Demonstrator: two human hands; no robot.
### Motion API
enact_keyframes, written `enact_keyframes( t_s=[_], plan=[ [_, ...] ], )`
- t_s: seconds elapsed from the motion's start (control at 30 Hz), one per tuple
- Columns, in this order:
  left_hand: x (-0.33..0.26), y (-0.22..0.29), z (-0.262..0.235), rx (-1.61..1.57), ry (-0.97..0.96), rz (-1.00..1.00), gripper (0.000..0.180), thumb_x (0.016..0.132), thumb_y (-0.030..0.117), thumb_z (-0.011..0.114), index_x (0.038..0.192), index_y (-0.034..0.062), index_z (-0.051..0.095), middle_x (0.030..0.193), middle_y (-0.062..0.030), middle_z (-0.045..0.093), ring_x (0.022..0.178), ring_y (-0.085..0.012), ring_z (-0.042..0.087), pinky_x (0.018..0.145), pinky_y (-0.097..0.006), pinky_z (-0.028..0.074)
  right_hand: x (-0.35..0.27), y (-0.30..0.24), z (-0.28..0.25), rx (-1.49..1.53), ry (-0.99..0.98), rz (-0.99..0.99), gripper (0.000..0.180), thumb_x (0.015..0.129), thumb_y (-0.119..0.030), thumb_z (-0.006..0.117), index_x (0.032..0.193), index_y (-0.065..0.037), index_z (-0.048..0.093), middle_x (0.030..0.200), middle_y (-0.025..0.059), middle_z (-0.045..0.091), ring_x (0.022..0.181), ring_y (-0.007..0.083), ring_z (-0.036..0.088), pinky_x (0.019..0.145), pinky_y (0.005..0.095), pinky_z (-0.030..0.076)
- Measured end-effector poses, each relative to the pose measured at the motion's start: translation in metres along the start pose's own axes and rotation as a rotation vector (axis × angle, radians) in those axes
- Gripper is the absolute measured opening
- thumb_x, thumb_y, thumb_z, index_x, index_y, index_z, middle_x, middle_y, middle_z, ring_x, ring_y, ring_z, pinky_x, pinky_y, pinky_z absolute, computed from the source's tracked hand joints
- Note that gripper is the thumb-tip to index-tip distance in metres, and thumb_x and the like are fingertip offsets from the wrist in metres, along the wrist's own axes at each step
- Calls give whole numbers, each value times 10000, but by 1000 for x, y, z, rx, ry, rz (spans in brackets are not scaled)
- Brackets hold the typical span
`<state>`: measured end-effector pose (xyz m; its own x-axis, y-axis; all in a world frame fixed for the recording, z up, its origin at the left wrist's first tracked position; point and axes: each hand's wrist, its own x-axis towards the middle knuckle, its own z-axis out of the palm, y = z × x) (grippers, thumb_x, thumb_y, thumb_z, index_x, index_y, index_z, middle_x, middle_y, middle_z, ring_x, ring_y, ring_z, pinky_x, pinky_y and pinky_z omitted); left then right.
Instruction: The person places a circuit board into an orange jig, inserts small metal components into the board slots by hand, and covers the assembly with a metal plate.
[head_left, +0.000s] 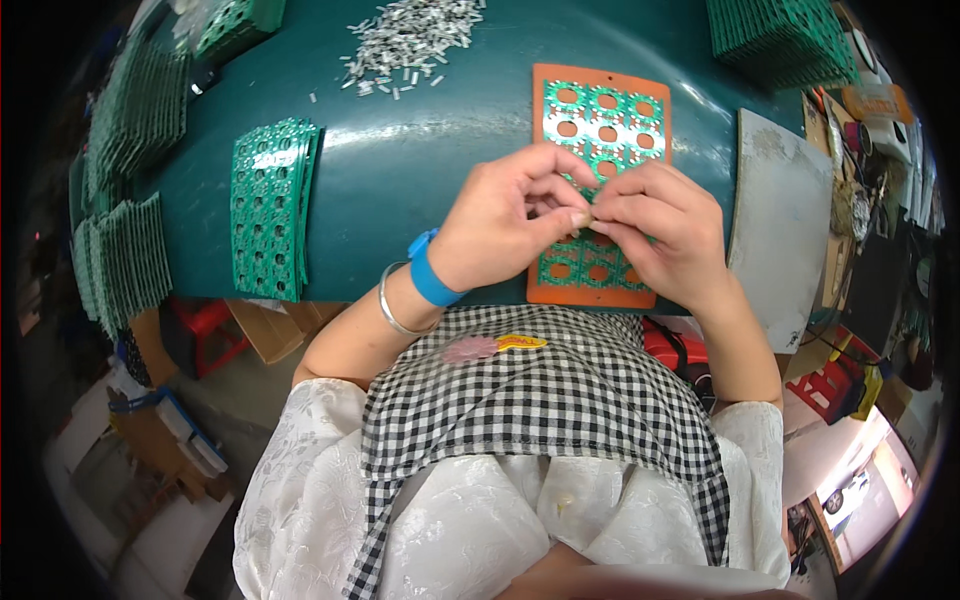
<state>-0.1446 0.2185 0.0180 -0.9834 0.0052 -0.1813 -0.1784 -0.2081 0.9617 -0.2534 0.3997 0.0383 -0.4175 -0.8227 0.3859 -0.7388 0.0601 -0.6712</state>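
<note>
Both my hands meet over a green circuit board panel [607,132] with rows of round cut-outs, which lies on an orange backing board [653,82]. My left hand [520,205], with a blue band and a silver bangle at the wrist, pinches thumb and forefinger together. Against it, the fingertips of my right hand [665,220] are pinched too. What sits between the fingertips is too small to make out. The hands hide the middle of the panel.
A heap of small silvery parts [415,40] lies at the far middle of the green table [400,180]. Stacked green panels [268,210] lie at left; more stand in rows at far left [135,110] and far right [780,40]. A grey plate [780,225] is at right.
</note>
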Motion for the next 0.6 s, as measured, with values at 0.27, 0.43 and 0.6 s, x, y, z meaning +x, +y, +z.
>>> enact_keyframes(
  t_s=[0.27, 0.43, 0.6],
  plan=[
    [11, 0, -37, 488, 191, 153, 130, 909, 72, 676, 1014, -2, 689, 925, -38, 718, 840, -100, 658, 783, -263, 542, -7, -4, -5, 95, -30, 136, 141, 715, 55, 735, 809, -13, 653, 855, 84, 633, 785, 251, 660, 688, 338, 546],
    [47, -9, -115, 1284, 665, 425, 101, 769, 181, 765, 806, 99, 720, 788, -68, 666, 813, -300, 619, 732, -418, 507, -19, 9, -1, 140, -69, 259, 117, 735, 42, 709, 772, 4, 604, 890, 77, 603, 773, 240, 650, 660, 320, 532],
    [56, -22, -127, 1335, 644, 367, 136, 786, 186, 777, 819, 71, 713, 770, -60, 663, 753, -247, 641, 697, -358, 510, -25, 13, -2, 91, -138, 260, 90, 742, 19, 695, 765, -3, 612, 892, 64, 600, 742, 224, 642, 630, 321, 530]
  ],
)
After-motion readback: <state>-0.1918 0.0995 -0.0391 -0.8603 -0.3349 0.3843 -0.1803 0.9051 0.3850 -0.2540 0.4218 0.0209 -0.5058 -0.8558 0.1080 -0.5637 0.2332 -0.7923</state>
